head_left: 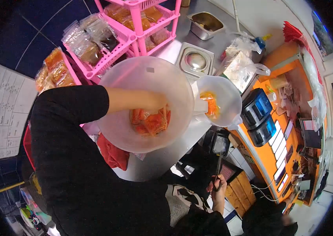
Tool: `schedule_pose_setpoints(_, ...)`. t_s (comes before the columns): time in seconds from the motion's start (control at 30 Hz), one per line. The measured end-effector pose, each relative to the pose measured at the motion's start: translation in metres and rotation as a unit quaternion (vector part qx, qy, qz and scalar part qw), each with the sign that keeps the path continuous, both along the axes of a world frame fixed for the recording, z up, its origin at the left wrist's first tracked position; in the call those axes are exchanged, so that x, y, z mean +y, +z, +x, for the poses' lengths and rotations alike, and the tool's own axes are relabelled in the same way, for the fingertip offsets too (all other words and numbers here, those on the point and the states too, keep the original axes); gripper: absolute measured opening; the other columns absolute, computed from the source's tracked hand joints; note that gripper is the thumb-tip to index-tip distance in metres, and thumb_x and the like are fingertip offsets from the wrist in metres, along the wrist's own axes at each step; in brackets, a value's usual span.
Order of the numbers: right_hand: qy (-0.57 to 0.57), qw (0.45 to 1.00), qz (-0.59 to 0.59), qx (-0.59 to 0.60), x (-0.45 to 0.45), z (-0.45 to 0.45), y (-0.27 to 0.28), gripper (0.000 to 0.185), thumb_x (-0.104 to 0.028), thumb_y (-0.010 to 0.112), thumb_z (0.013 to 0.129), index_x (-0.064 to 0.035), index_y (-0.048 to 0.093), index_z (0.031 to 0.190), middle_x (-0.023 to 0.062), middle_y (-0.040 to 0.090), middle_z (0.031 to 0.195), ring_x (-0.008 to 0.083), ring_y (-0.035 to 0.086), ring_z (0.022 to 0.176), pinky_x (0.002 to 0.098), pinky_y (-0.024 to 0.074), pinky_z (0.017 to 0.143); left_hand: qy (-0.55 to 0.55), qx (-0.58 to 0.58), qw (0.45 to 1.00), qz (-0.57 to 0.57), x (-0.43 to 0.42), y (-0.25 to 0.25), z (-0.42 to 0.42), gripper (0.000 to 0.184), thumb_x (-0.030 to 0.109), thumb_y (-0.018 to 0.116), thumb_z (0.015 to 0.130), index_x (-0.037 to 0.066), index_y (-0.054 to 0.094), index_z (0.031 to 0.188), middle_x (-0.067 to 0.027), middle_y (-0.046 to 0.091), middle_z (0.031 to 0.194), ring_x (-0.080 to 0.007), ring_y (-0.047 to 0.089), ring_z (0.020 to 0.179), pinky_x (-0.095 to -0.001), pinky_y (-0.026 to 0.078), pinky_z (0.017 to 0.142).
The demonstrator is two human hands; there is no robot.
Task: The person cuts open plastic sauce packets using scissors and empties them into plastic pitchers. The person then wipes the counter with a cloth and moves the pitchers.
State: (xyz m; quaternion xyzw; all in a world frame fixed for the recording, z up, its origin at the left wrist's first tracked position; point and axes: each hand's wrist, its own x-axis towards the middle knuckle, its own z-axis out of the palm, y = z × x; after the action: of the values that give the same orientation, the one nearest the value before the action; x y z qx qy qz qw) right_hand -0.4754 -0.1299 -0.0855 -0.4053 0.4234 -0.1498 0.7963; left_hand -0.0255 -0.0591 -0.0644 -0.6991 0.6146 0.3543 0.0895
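Right hand (217,183) curls round the handles of slim metal scissors (219,164), near the steel counter (146,169), blades pointing forward, long axis running away from the wrist; left hand (157,101) reaches inside a round, translucent plastic tub (113,78), over glossy orange-red packets (154,124), its grip impossible to tell.

What is worn is a black top (107,200) with black sleeves (68,104) and a grey-and-white print (182,198).

The black-sleeved left arm (70,104) is bending, its bare left hand (157,101) reaching in; the bare right hand (221,185) is gripping.
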Motion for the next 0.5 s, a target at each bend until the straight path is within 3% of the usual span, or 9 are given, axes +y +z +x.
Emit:
schedule_pose_setpoints(0.07, -0.004, 1.000, 0.009, 0.004, 0.000, 0.005, -0.002, 0.040, -0.034, 0.070, 0.075, -0.0075, 0.044, 0.092, 0.0020, 0.043, 0.052, 0.0120, 0.044, 0.040, 0.0255, 0.0378, 0.038, 0.069, 0.016, 0.997, -0.031, 0.006, -0.012, -0.005, 0.041, 0.010, 0.071, 0.061, 0.006, 0.062, 0.101, -0.0169, 0.063, 0.087, -0.0322, 0.061, 0.081, -0.0391, 0.048, 0.071)
schedule_pose_setpoints(0.17, 0.025, 0.999, 0.013, -0.015, -0.001, 0.019, -0.001, 0.039, -0.033, 0.069, 0.076, -0.0076, 0.044, 0.091, 0.0025, 0.044, 0.053, 0.0118, 0.044, 0.040, 0.0255, 0.0380, 0.039, 0.010, -0.021, 0.992, -0.122, 0.011, -0.004, -0.009, 0.040, 0.011, 0.073, 0.058, 0.005, 0.063, 0.096, -0.0172, 0.063, 0.087, -0.0331, 0.060, 0.082, -0.0393, 0.048, 0.073)
schedule_pose_setpoints(0.27, 0.041, 0.999, -0.004, -0.018, -0.002, 0.029, 0.005, 0.037, -0.032, 0.068, 0.077, -0.0081, 0.044, 0.091, 0.0035, 0.045, 0.054, 0.0117, 0.044, 0.041, 0.0257, 0.0376, 0.039, -0.034, 0.066, 0.987, -0.143, 0.006, -0.008, -0.006, 0.040, 0.013, 0.075, 0.056, 0.004, 0.064, 0.093, -0.0165, 0.063, 0.085, -0.0323, 0.061, 0.083, -0.0391, 0.048, 0.072)
schedule_pose_setpoints(0.33, 0.043, 0.998, -0.032, -0.016, -0.001, 0.034, 0.009, 0.044, -0.041, 0.070, 0.072, -0.0078, 0.046, 0.089, 0.0010, 0.042, 0.050, 0.0115, 0.041, 0.039, 0.0255, 0.0352, 0.040, -0.074, 0.062, 0.995, -0.035, 0.001, 0.028, -0.011, 0.031, 0.014, 0.073, 0.060, 0.003, 0.063, 0.088, -0.0156, 0.063, 0.082, -0.0317, 0.060, 0.081, -0.0392, 0.047, 0.069)
schedule_pose_setpoints(0.43, 0.040, 0.998, -0.041, -0.028, -0.004, 0.028, 0.011, 0.045, -0.040, 0.071, 0.072, -0.0080, 0.045, 0.090, 0.0013, 0.043, 0.052, 0.0114, 0.042, 0.040, 0.0252, 0.0355, 0.041, -0.165, 0.039, 0.986, 0.003, 0.003, 0.049, -0.004, 0.022, 0.016, 0.070, 0.067, 0.001, 0.061, 0.080, -0.0138, 0.063, 0.079, -0.0298, 0.060, 0.077, -0.0386, 0.046, 0.068)
schedule_pose_setpoints(0.5, 0.044, 0.997, -0.049, -0.046, -0.006, 0.030, 0.021, 0.045, -0.039, 0.071, 0.072, -0.0082, 0.044, 0.090, 0.0016, 0.044, 0.052, 0.0115, 0.042, 0.041, 0.0253, 0.0355, 0.041, -0.130, 0.020, 0.991, -0.003, 0.011, 0.089, -0.006, 0.020, 0.015, 0.069, 0.069, 0.001, 0.059, 0.078, -0.0130, 0.063, 0.080, -0.0292, 0.059, 0.076, -0.0384, 0.045, 0.068)
